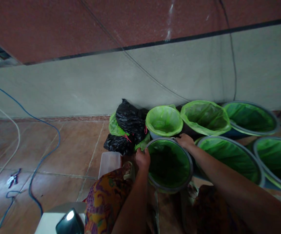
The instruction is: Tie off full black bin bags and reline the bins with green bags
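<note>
Between my knees stands a round trash bin (171, 189) with a grey rim and a green bag lining its inside. My left hand (142, 158) is closed on the rim at its left side. At the far right of the same rim, my right hand (185, 141) has its fingers curled over the edge. Just behind it are two smaller bins, one with a pale green liner (164, 121) folded over its edge and another with a wider green liner (205, 117). The bottom of the held bin is dark and cannot be made out.
Several larger lined bins (230, 138) stand at the right along the wall. Tied black garbage bags (130, 122) are piled left of the bins, beside a translucent plastic box (110, 163). A blue cable (45, 156) and keys (13, 178) lie on the tiled floor.
</note>
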`<state>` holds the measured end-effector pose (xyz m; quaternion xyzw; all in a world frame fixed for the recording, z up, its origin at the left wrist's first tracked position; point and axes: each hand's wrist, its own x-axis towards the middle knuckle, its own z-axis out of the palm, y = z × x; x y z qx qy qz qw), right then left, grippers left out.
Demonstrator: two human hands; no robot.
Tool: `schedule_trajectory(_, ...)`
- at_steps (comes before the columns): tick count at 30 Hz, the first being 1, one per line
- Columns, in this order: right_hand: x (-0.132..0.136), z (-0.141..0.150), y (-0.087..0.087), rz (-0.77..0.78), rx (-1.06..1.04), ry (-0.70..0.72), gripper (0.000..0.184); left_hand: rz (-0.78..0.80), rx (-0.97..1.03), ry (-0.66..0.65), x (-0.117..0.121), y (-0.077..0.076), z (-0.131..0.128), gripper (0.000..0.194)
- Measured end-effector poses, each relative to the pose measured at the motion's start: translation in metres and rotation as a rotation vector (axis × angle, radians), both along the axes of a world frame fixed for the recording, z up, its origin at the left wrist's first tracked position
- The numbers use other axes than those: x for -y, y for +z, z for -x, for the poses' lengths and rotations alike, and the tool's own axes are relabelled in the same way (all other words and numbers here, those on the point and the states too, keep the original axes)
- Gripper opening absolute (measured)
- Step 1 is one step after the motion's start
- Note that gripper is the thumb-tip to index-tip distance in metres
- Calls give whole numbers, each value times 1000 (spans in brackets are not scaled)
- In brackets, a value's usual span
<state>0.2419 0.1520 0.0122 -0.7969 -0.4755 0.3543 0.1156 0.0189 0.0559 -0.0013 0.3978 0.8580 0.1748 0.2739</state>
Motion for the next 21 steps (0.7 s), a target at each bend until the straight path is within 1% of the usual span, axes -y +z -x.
schedule_trajectory(2, 9, 4, 20, -38, 206, 186, 31, 80, 35, 6, 3, 2, 4, 45)
schedule_trajectory(3, 17, 6, 29, -61, 264, 286, 36, 131, 53, -26, 5, 4, 5, 44)
schedule_trajectory(5, 40, 8, 42, -83, 311, 506, 37, 239, 66, -136, 11, 7, 9, 43)
schedule_trajectory(6, 55, 8, 45, -73, 301, 621, 36, 288, 60, -193, 14, 9, 11, 44)
schedule_trajectory(8, 88, 5, 43, 7, 251, 845, 37, 360, 39, -274, 20, 13, 15, 48)
schedule_trajectory(10, 121, 0, 32, 105, 194, 1053, 48, 380, 33, -298, 25, 16, 17, 48)
schedule_trajectory(11, 136, -3, 23, 134, 180, 1119, 56, 375, 36, -302, 27, 16, 18, 47)
schedule_trajectory(12, 149, -6, 13, 137, 170, 1175, 61, 366, 40, -304, 28, 17, 18, 45)
schedule_trajectory(13, 159, -9, 3, 126, 163, 1215, 60, 354, 41, -307, 28, 17, 18, 44)
schedule_trajectory(14, 166, -11, -6, 94, 157, 1242, 53, 345, 37, -309, 28, 16, 17, 44)
schedule_trajectory(16, 172, -15, -19, 25, 149, 1243, 38, 331, 26, -309, 28, 14, 16, 43)
schedule_trajectory(18, 169, -17, -22, -6, 149, 1221, 31, 320, 22, -310, 27, 10, 13, 42)
schedule_trajectory(21, 160, -18, -16, 10, 212, 1245, 27, 284, 16, -309, 27, 3, 9, 35)
